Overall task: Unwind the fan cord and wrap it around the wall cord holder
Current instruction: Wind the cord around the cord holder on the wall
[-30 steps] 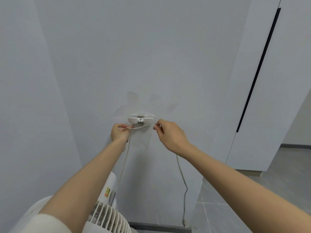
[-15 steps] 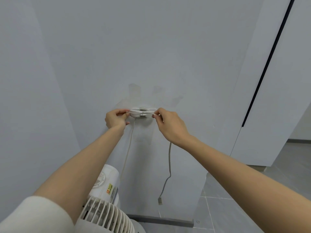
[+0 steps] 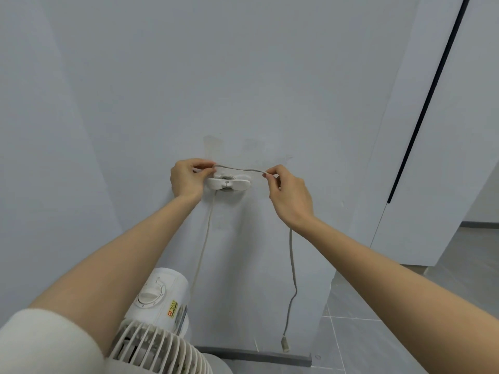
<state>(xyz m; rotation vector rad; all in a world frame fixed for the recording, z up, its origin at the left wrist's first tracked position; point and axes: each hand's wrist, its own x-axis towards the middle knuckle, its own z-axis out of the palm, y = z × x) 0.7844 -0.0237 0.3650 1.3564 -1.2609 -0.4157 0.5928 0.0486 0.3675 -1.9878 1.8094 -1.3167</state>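
Cord (image 3: 237,168) stretched nearly level between both hands, centre of frame; the span runs just above the wall cord holder (image 3: 229,184), cannot tell if it touches the holder's top; left hand (image 3: 186,179) at the holder's left end, fingers (image 3: 201,164) curled, thumb and forefinger pinching the cord; right hand (image 3: 290,195) to the right of the holder, apart from it, fingers (image 3: 271,171) pinching the cord at the tips, other fingers curled in; holder is white, two flat wings on a round base stuck to the wall (image 3: 243,76).

Below the holder's left wing a cord length drops down toward the fan (image 3: 159,300) at lower left; whether it passes behind the wing is hidden; the other length shows under the right wrist, hangs with a slight bend, ends in a plug (image 3: 285,346) hanging free just above the baseboard (image 3: 256,357).

Fan white, round dial (image 3: 149,294) on the motor housing, yellow sticker beside it, ribbed grille at the bottom edge; white sleeve (image 3: 40,344) at lower left corner.

Wall pale grey, faint smudges above the holder; white panel with a long black vertical strip (image 3: 421,109) at upper right; grey tiled floor (image 3: 378,333) at lower right.
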